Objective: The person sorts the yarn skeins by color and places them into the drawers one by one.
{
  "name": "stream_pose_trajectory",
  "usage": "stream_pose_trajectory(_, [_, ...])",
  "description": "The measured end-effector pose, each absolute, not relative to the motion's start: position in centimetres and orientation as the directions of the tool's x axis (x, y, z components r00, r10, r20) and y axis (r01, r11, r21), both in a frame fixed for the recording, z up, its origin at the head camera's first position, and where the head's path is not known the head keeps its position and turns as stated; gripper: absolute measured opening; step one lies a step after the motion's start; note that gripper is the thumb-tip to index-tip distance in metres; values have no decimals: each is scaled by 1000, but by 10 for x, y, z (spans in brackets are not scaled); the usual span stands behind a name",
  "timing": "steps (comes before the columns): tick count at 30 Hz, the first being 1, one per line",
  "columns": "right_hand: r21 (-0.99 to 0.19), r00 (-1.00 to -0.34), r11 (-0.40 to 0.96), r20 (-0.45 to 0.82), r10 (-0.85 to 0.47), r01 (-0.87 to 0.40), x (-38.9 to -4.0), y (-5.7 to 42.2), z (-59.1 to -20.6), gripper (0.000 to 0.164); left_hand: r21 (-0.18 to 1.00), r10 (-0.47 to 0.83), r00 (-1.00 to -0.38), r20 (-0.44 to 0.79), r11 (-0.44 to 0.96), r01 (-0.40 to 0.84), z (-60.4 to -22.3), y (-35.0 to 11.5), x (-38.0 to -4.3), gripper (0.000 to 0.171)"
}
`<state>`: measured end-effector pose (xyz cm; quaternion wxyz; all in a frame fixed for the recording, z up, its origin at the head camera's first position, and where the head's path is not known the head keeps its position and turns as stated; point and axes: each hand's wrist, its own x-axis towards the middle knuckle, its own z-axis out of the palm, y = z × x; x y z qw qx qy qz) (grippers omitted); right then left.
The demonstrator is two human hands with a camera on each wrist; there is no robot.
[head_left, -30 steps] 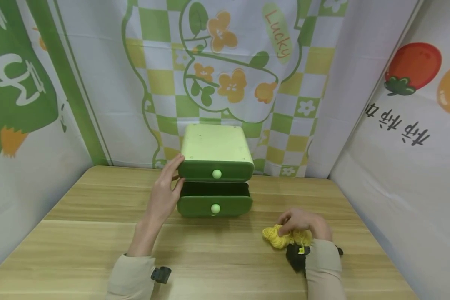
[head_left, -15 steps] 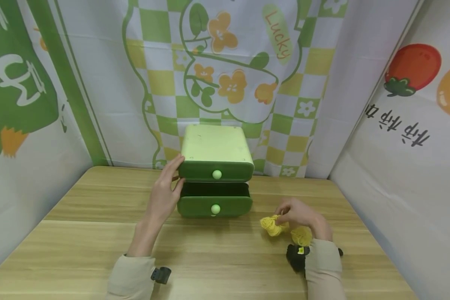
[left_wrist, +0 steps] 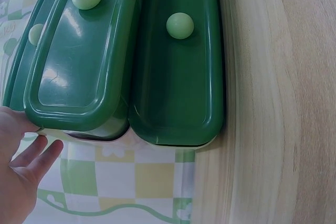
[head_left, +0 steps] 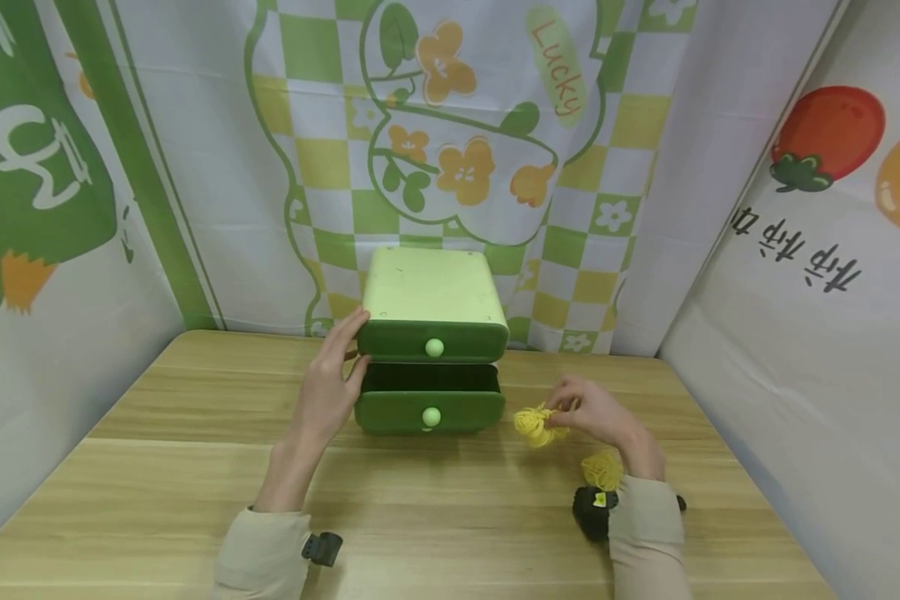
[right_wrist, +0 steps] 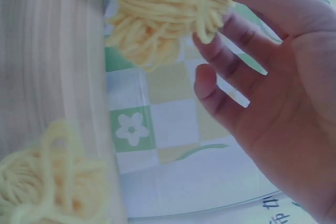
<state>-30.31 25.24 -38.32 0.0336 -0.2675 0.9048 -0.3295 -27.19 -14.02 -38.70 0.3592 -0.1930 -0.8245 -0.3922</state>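
Between right fingers (right_wrist: 236, 66), yarn (right_wrist: 160, 3), left-wrist view alone showing bottom drawer front (left_wrist: 181, 82)

Room above the pulled-out drawer (head_left: 390, 413), left side blocked
The top drawer (head_left: 396, 342) roofs its back; the left hand (head_left: 327, 387) bars that side. Rightward, a thin gap seems to remain before the yellow yarn (head_left: 534, 427) in the right hand (head_left: 591, 410).
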Motion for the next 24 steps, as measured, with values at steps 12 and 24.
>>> stream_pose_trajectory(12, [-513, -796, 609, 381, -470, -605, -293, 244, -363, 6, 508, 36, -666, 745, 616, 602, -386, -140, -272, 69])
stream_pose_trajectory(24, [-251, -597, 608, 649, -471, -753, -283, 217, -350, 13, 519, 31, -673, 739, 612, 597, -386, -140, -271, 69])
